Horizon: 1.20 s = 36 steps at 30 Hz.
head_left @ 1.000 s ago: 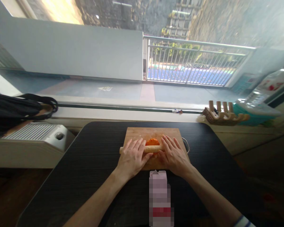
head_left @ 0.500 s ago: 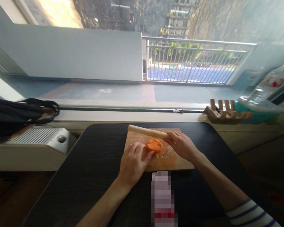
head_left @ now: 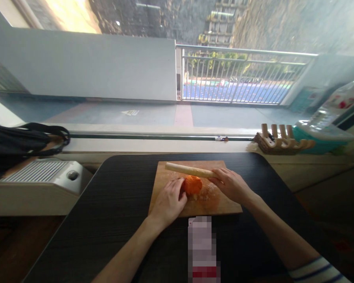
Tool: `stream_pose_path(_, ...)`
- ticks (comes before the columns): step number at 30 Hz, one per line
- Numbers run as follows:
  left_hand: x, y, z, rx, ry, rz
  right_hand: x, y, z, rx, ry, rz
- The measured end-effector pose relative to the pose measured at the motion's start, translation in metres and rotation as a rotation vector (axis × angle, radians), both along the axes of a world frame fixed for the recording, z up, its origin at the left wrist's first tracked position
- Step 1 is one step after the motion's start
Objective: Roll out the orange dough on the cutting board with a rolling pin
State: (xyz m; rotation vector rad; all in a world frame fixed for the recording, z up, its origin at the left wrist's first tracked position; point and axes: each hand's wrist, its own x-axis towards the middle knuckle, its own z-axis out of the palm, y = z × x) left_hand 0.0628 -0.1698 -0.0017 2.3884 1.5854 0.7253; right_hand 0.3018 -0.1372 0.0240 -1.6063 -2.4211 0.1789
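My right hand (head_left: 228,183) is wrapped round one end of a pale wooden rolling pin (head_left: 188,170). The pin slants over the far half of a wooden board (head_left: 161,181). Just below the pin is a round, flat piece of orange dough (head_left: 194,184). The fingers of my left hand (head_left: 172,196) pinch its left edge, with the thumb on the near side. Pale flour and small crumbs lie on the board to the right of the dough.
The board lies on a black table (head_left: 120,188). A phone-like item (head_left: 203,243), blurred out, lies at the near edge. Beyond are a windowsill (head_left: 141,145), a wooden rack (head_left: 279,143), a plastic bottle (head_left: 336,102) and a teal box (head_left: 318,145). A black bag (head_left: 17,137) is at left.
The rolling pin has shifted slightly toward me and to the right in my right hand. My left hand now grips the dough's left edge, and the dough looks turned or tilted.
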Motion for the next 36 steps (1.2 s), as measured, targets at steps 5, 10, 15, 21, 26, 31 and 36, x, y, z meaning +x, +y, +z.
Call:
stream_pose_path(5,-0.002,-0.001,0.011,0.252,0.007,0.093,-0.006,0.0,0.003,-0.014,0.001,0.061)
stream_pose_path(10,-0.009,0.023,0.027,0.342,0.192,0.209,-0.005,0.007,0.001,-0.022,0.008,0.157)
stream_pose_path(15,-0.013,0.043,0.023,0.122,0.35,0.12,-0.004,0.016,-0.004,-0.086,0.029,0.178)
stream_pose_path(21,-0.01,0.054,0.023,0.169,0.424,0.025,-0.019,0.027,0.005,-0.092,-0.031,0.143)
stream_pose_path(26,-0.011,0.066,0.02,0.111,0.394,-0.039,-0.032,0.03,-0.01,-0.018,-0.02,0.023)
stream_pose_path(31,-0.013,0.067,0.018,0.064,0.416,-0.123,-0.034,0.012,-0.027,0.072,-0.03,-0.066)
stream_pose_path(36,-0.017,0.06,0.017,0.027,0.42,-0.187,-0.037,-0.007,-0.028,0.16,-0.044,-0.092)
